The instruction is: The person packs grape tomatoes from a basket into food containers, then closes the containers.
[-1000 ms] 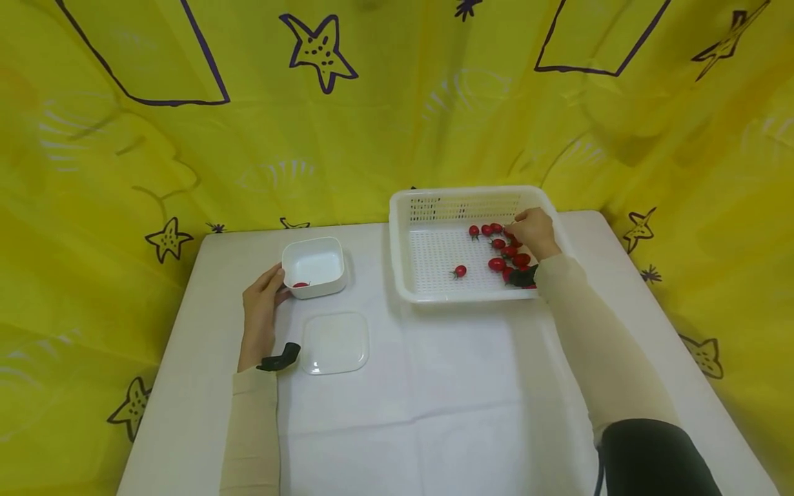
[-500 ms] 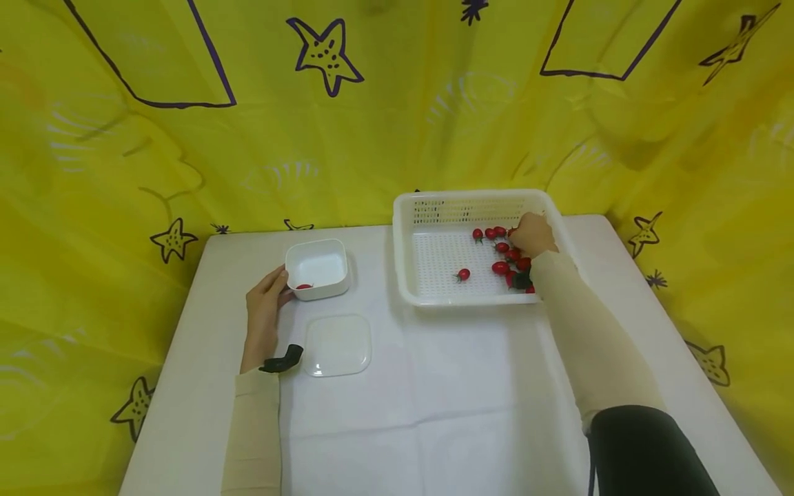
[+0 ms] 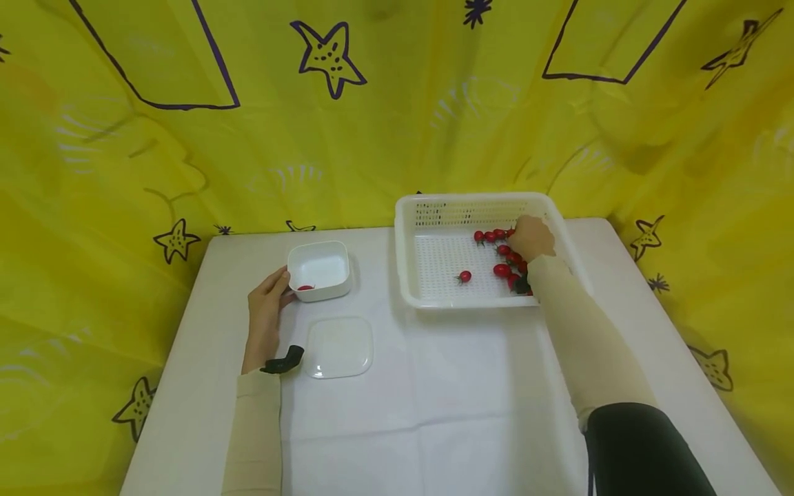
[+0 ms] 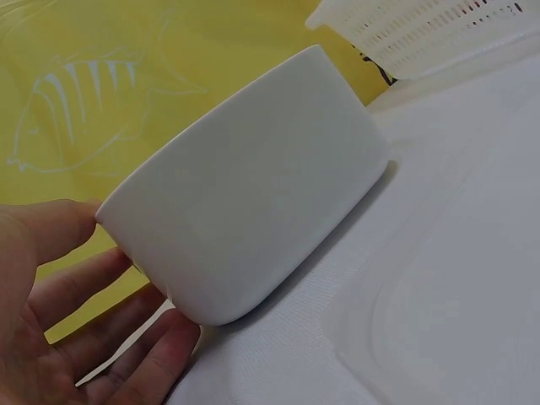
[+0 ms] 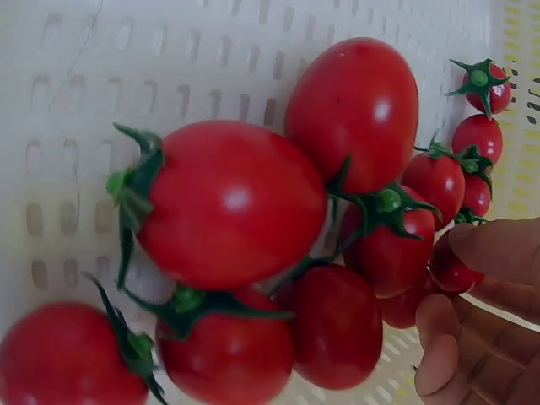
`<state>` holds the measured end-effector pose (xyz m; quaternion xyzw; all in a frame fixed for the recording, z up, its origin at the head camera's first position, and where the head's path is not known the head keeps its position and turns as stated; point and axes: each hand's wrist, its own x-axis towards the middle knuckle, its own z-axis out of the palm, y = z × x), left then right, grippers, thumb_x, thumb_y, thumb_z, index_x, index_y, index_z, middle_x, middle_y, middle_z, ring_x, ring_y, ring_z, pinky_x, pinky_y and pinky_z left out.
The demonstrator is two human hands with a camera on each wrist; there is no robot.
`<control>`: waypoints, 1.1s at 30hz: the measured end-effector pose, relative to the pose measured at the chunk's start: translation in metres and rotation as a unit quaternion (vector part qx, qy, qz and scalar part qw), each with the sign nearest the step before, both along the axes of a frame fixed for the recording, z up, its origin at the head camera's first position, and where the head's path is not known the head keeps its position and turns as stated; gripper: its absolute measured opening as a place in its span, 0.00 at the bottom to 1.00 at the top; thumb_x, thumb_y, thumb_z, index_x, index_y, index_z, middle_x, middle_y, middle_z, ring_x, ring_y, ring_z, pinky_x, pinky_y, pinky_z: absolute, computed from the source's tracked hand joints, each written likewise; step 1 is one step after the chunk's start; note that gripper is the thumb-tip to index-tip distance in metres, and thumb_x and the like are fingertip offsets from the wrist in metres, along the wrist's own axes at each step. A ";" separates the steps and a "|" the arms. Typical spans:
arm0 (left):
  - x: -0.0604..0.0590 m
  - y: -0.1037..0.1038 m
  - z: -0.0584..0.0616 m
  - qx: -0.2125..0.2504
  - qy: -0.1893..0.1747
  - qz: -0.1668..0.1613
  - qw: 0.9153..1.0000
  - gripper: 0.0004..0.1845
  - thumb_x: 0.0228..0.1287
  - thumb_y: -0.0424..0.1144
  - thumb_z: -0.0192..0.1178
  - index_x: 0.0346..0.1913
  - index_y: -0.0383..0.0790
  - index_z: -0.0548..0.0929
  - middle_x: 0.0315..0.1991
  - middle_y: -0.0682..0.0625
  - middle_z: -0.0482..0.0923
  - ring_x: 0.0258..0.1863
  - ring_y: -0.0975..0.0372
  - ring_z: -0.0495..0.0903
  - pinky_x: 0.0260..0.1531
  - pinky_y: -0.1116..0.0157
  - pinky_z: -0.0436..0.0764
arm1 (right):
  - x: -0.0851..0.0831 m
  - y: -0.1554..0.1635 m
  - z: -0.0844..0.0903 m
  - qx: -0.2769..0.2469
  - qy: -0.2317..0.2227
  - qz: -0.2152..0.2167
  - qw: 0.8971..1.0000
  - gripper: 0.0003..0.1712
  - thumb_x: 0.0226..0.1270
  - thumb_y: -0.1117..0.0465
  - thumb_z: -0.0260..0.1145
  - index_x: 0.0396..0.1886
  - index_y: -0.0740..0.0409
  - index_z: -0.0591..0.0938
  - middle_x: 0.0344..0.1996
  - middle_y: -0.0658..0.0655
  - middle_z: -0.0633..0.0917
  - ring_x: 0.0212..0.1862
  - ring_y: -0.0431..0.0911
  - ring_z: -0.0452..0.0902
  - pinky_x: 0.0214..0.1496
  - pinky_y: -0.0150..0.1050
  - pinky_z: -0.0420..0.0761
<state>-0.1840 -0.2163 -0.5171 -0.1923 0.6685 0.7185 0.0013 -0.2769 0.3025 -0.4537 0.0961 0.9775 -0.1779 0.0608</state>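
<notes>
My left hand (image 3: 267,303) holds a small white square container (image 3: 327,293) by its left side, thumb at the rim and fingers against the wall in the left wrist view. One red cherry tomato (image 3: 305,288) lies inside, in the near left corner. My right hand (image 3: 532,236) reaches into a white plastic basket (image 3: 404,265) at the right. Between thumb and fingers it pinches a cherry tomato (image 5: 450,268), partly hidden by the thumb. Several more cherry tomatoes (image 5: 232,202) with green stems cluster around the hand, and a single tomato (image 3: 465,276) lies apart.
A translucent square lid (image 3: 339,347) lies flat in front of the container. White cloth (image 3: 403,386) covers the table. Behind the basket hangs a yellow patterned curtain (image 3: 384,138). The basket's walls rise around the right hand.
My right hand has come down slightly among the tomatoes, its wrist shifting a little left. The left hand stays on the container. The whole view has drifted slightly.
</notes>
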 end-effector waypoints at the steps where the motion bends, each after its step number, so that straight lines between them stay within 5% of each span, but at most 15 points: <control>1: 0.000 0.000 0.000 0.003 0.002 0.001 1.000 0.28 0.77 0.48 0.61 0.75 0.44 0.75 0.74 0.45 0.72 0.51 0.67 0.83 0.51 0.77 0.85 | -0.001 0.000 0.001 0.002 0.000 0.004 1.000 0.08 0.63 0.65 0.59 0.24 0.61 0.73 0.22 0.57 0.74 0.25 0.52 0.72 0.23 0.41 0.72; 7: 0.000 -0.003 -0.002 0.009 0.010 -0.001 1.000 0.27 0.78 0.47 0.60 0.75 0.44 0.75 0.74 0.45 0.73 0.53 0.67 0.82 0.52 0.77 0.85 | -0.001 -0.004 0.013 0.019 -0.019 0.022 0.999 0.05 0.66 0.66 0.58 0.33 0.65 0.77 0.33 0.63 0.81 0.29 0.53 0.77 0.30 0.44 0.78; 13: 0.001 -0.003 0.001 0.006 0.003 -0.003 1.000 0.26 0.79 0.48 0.59 0.75 0.46 0.75 0.73 0.46 0.73 0.57 0.65 0.80 0.52 0.78 0.84 | 0.000 -0.009 0.028 0.047 -0.016 0.062 0.997 0.14 0.69 0.63 0.58 0.46 0.68 0.81 0.44 0.68 0.84 0.40 0.59 0.78 0.41 0.54 0.82; 21: 0.002 -0.002 -0.001 0.010 0.009 -0.002 1.000 0.27 0.78 0.48 0.59 0.75 0.46 0.75 0.73 0.44 0.73 0.56 0.66 0.80 0.51 0.79 0.84 | 0.004 -0.017 0.045 0.032 -0.008 0.111 0.993 0.22 0.74 0.59 0.62 0.60 0.69 0.79 0.53 0.71 0.86 0.40 0.58 0.82 0.43 0.53 0.86; 27: 0.001 -0.002 -0.001 0.007 0.010 -0.009 1.000 0.27 0.78 0.49 0.60 0.74 0.47 0.76 0.73 0.45 0.74 0.56 0.66 0.81 0.51 0.78 0.85 | 0.011 -0.029 0.054 0.029 0.011 0.151 0.988 0.20 0.74 0.59 0.64 0.59 0.67 0.80 0.51 0.70 0.86 0.40 0.58 0.83 0.44 0.52 0.86; 33: 0.001 -0.001 0.000 0.009 0.010 -0.010 1.000 0.26 0.78 0.50 0.60 0.73 0.48 0.77 0.73 0.46 0.74 0.58 0.65 0.81 0.53 0.77 0.85 | 0.018 -0.043 0.059 0.003 0.035 0.192 0.981 0.19 0.70 0.64 0.64 0.58 0.67 0.81 0.51 0.70 0.86 0.50 0.62 0.81 0.56 0.58 0.83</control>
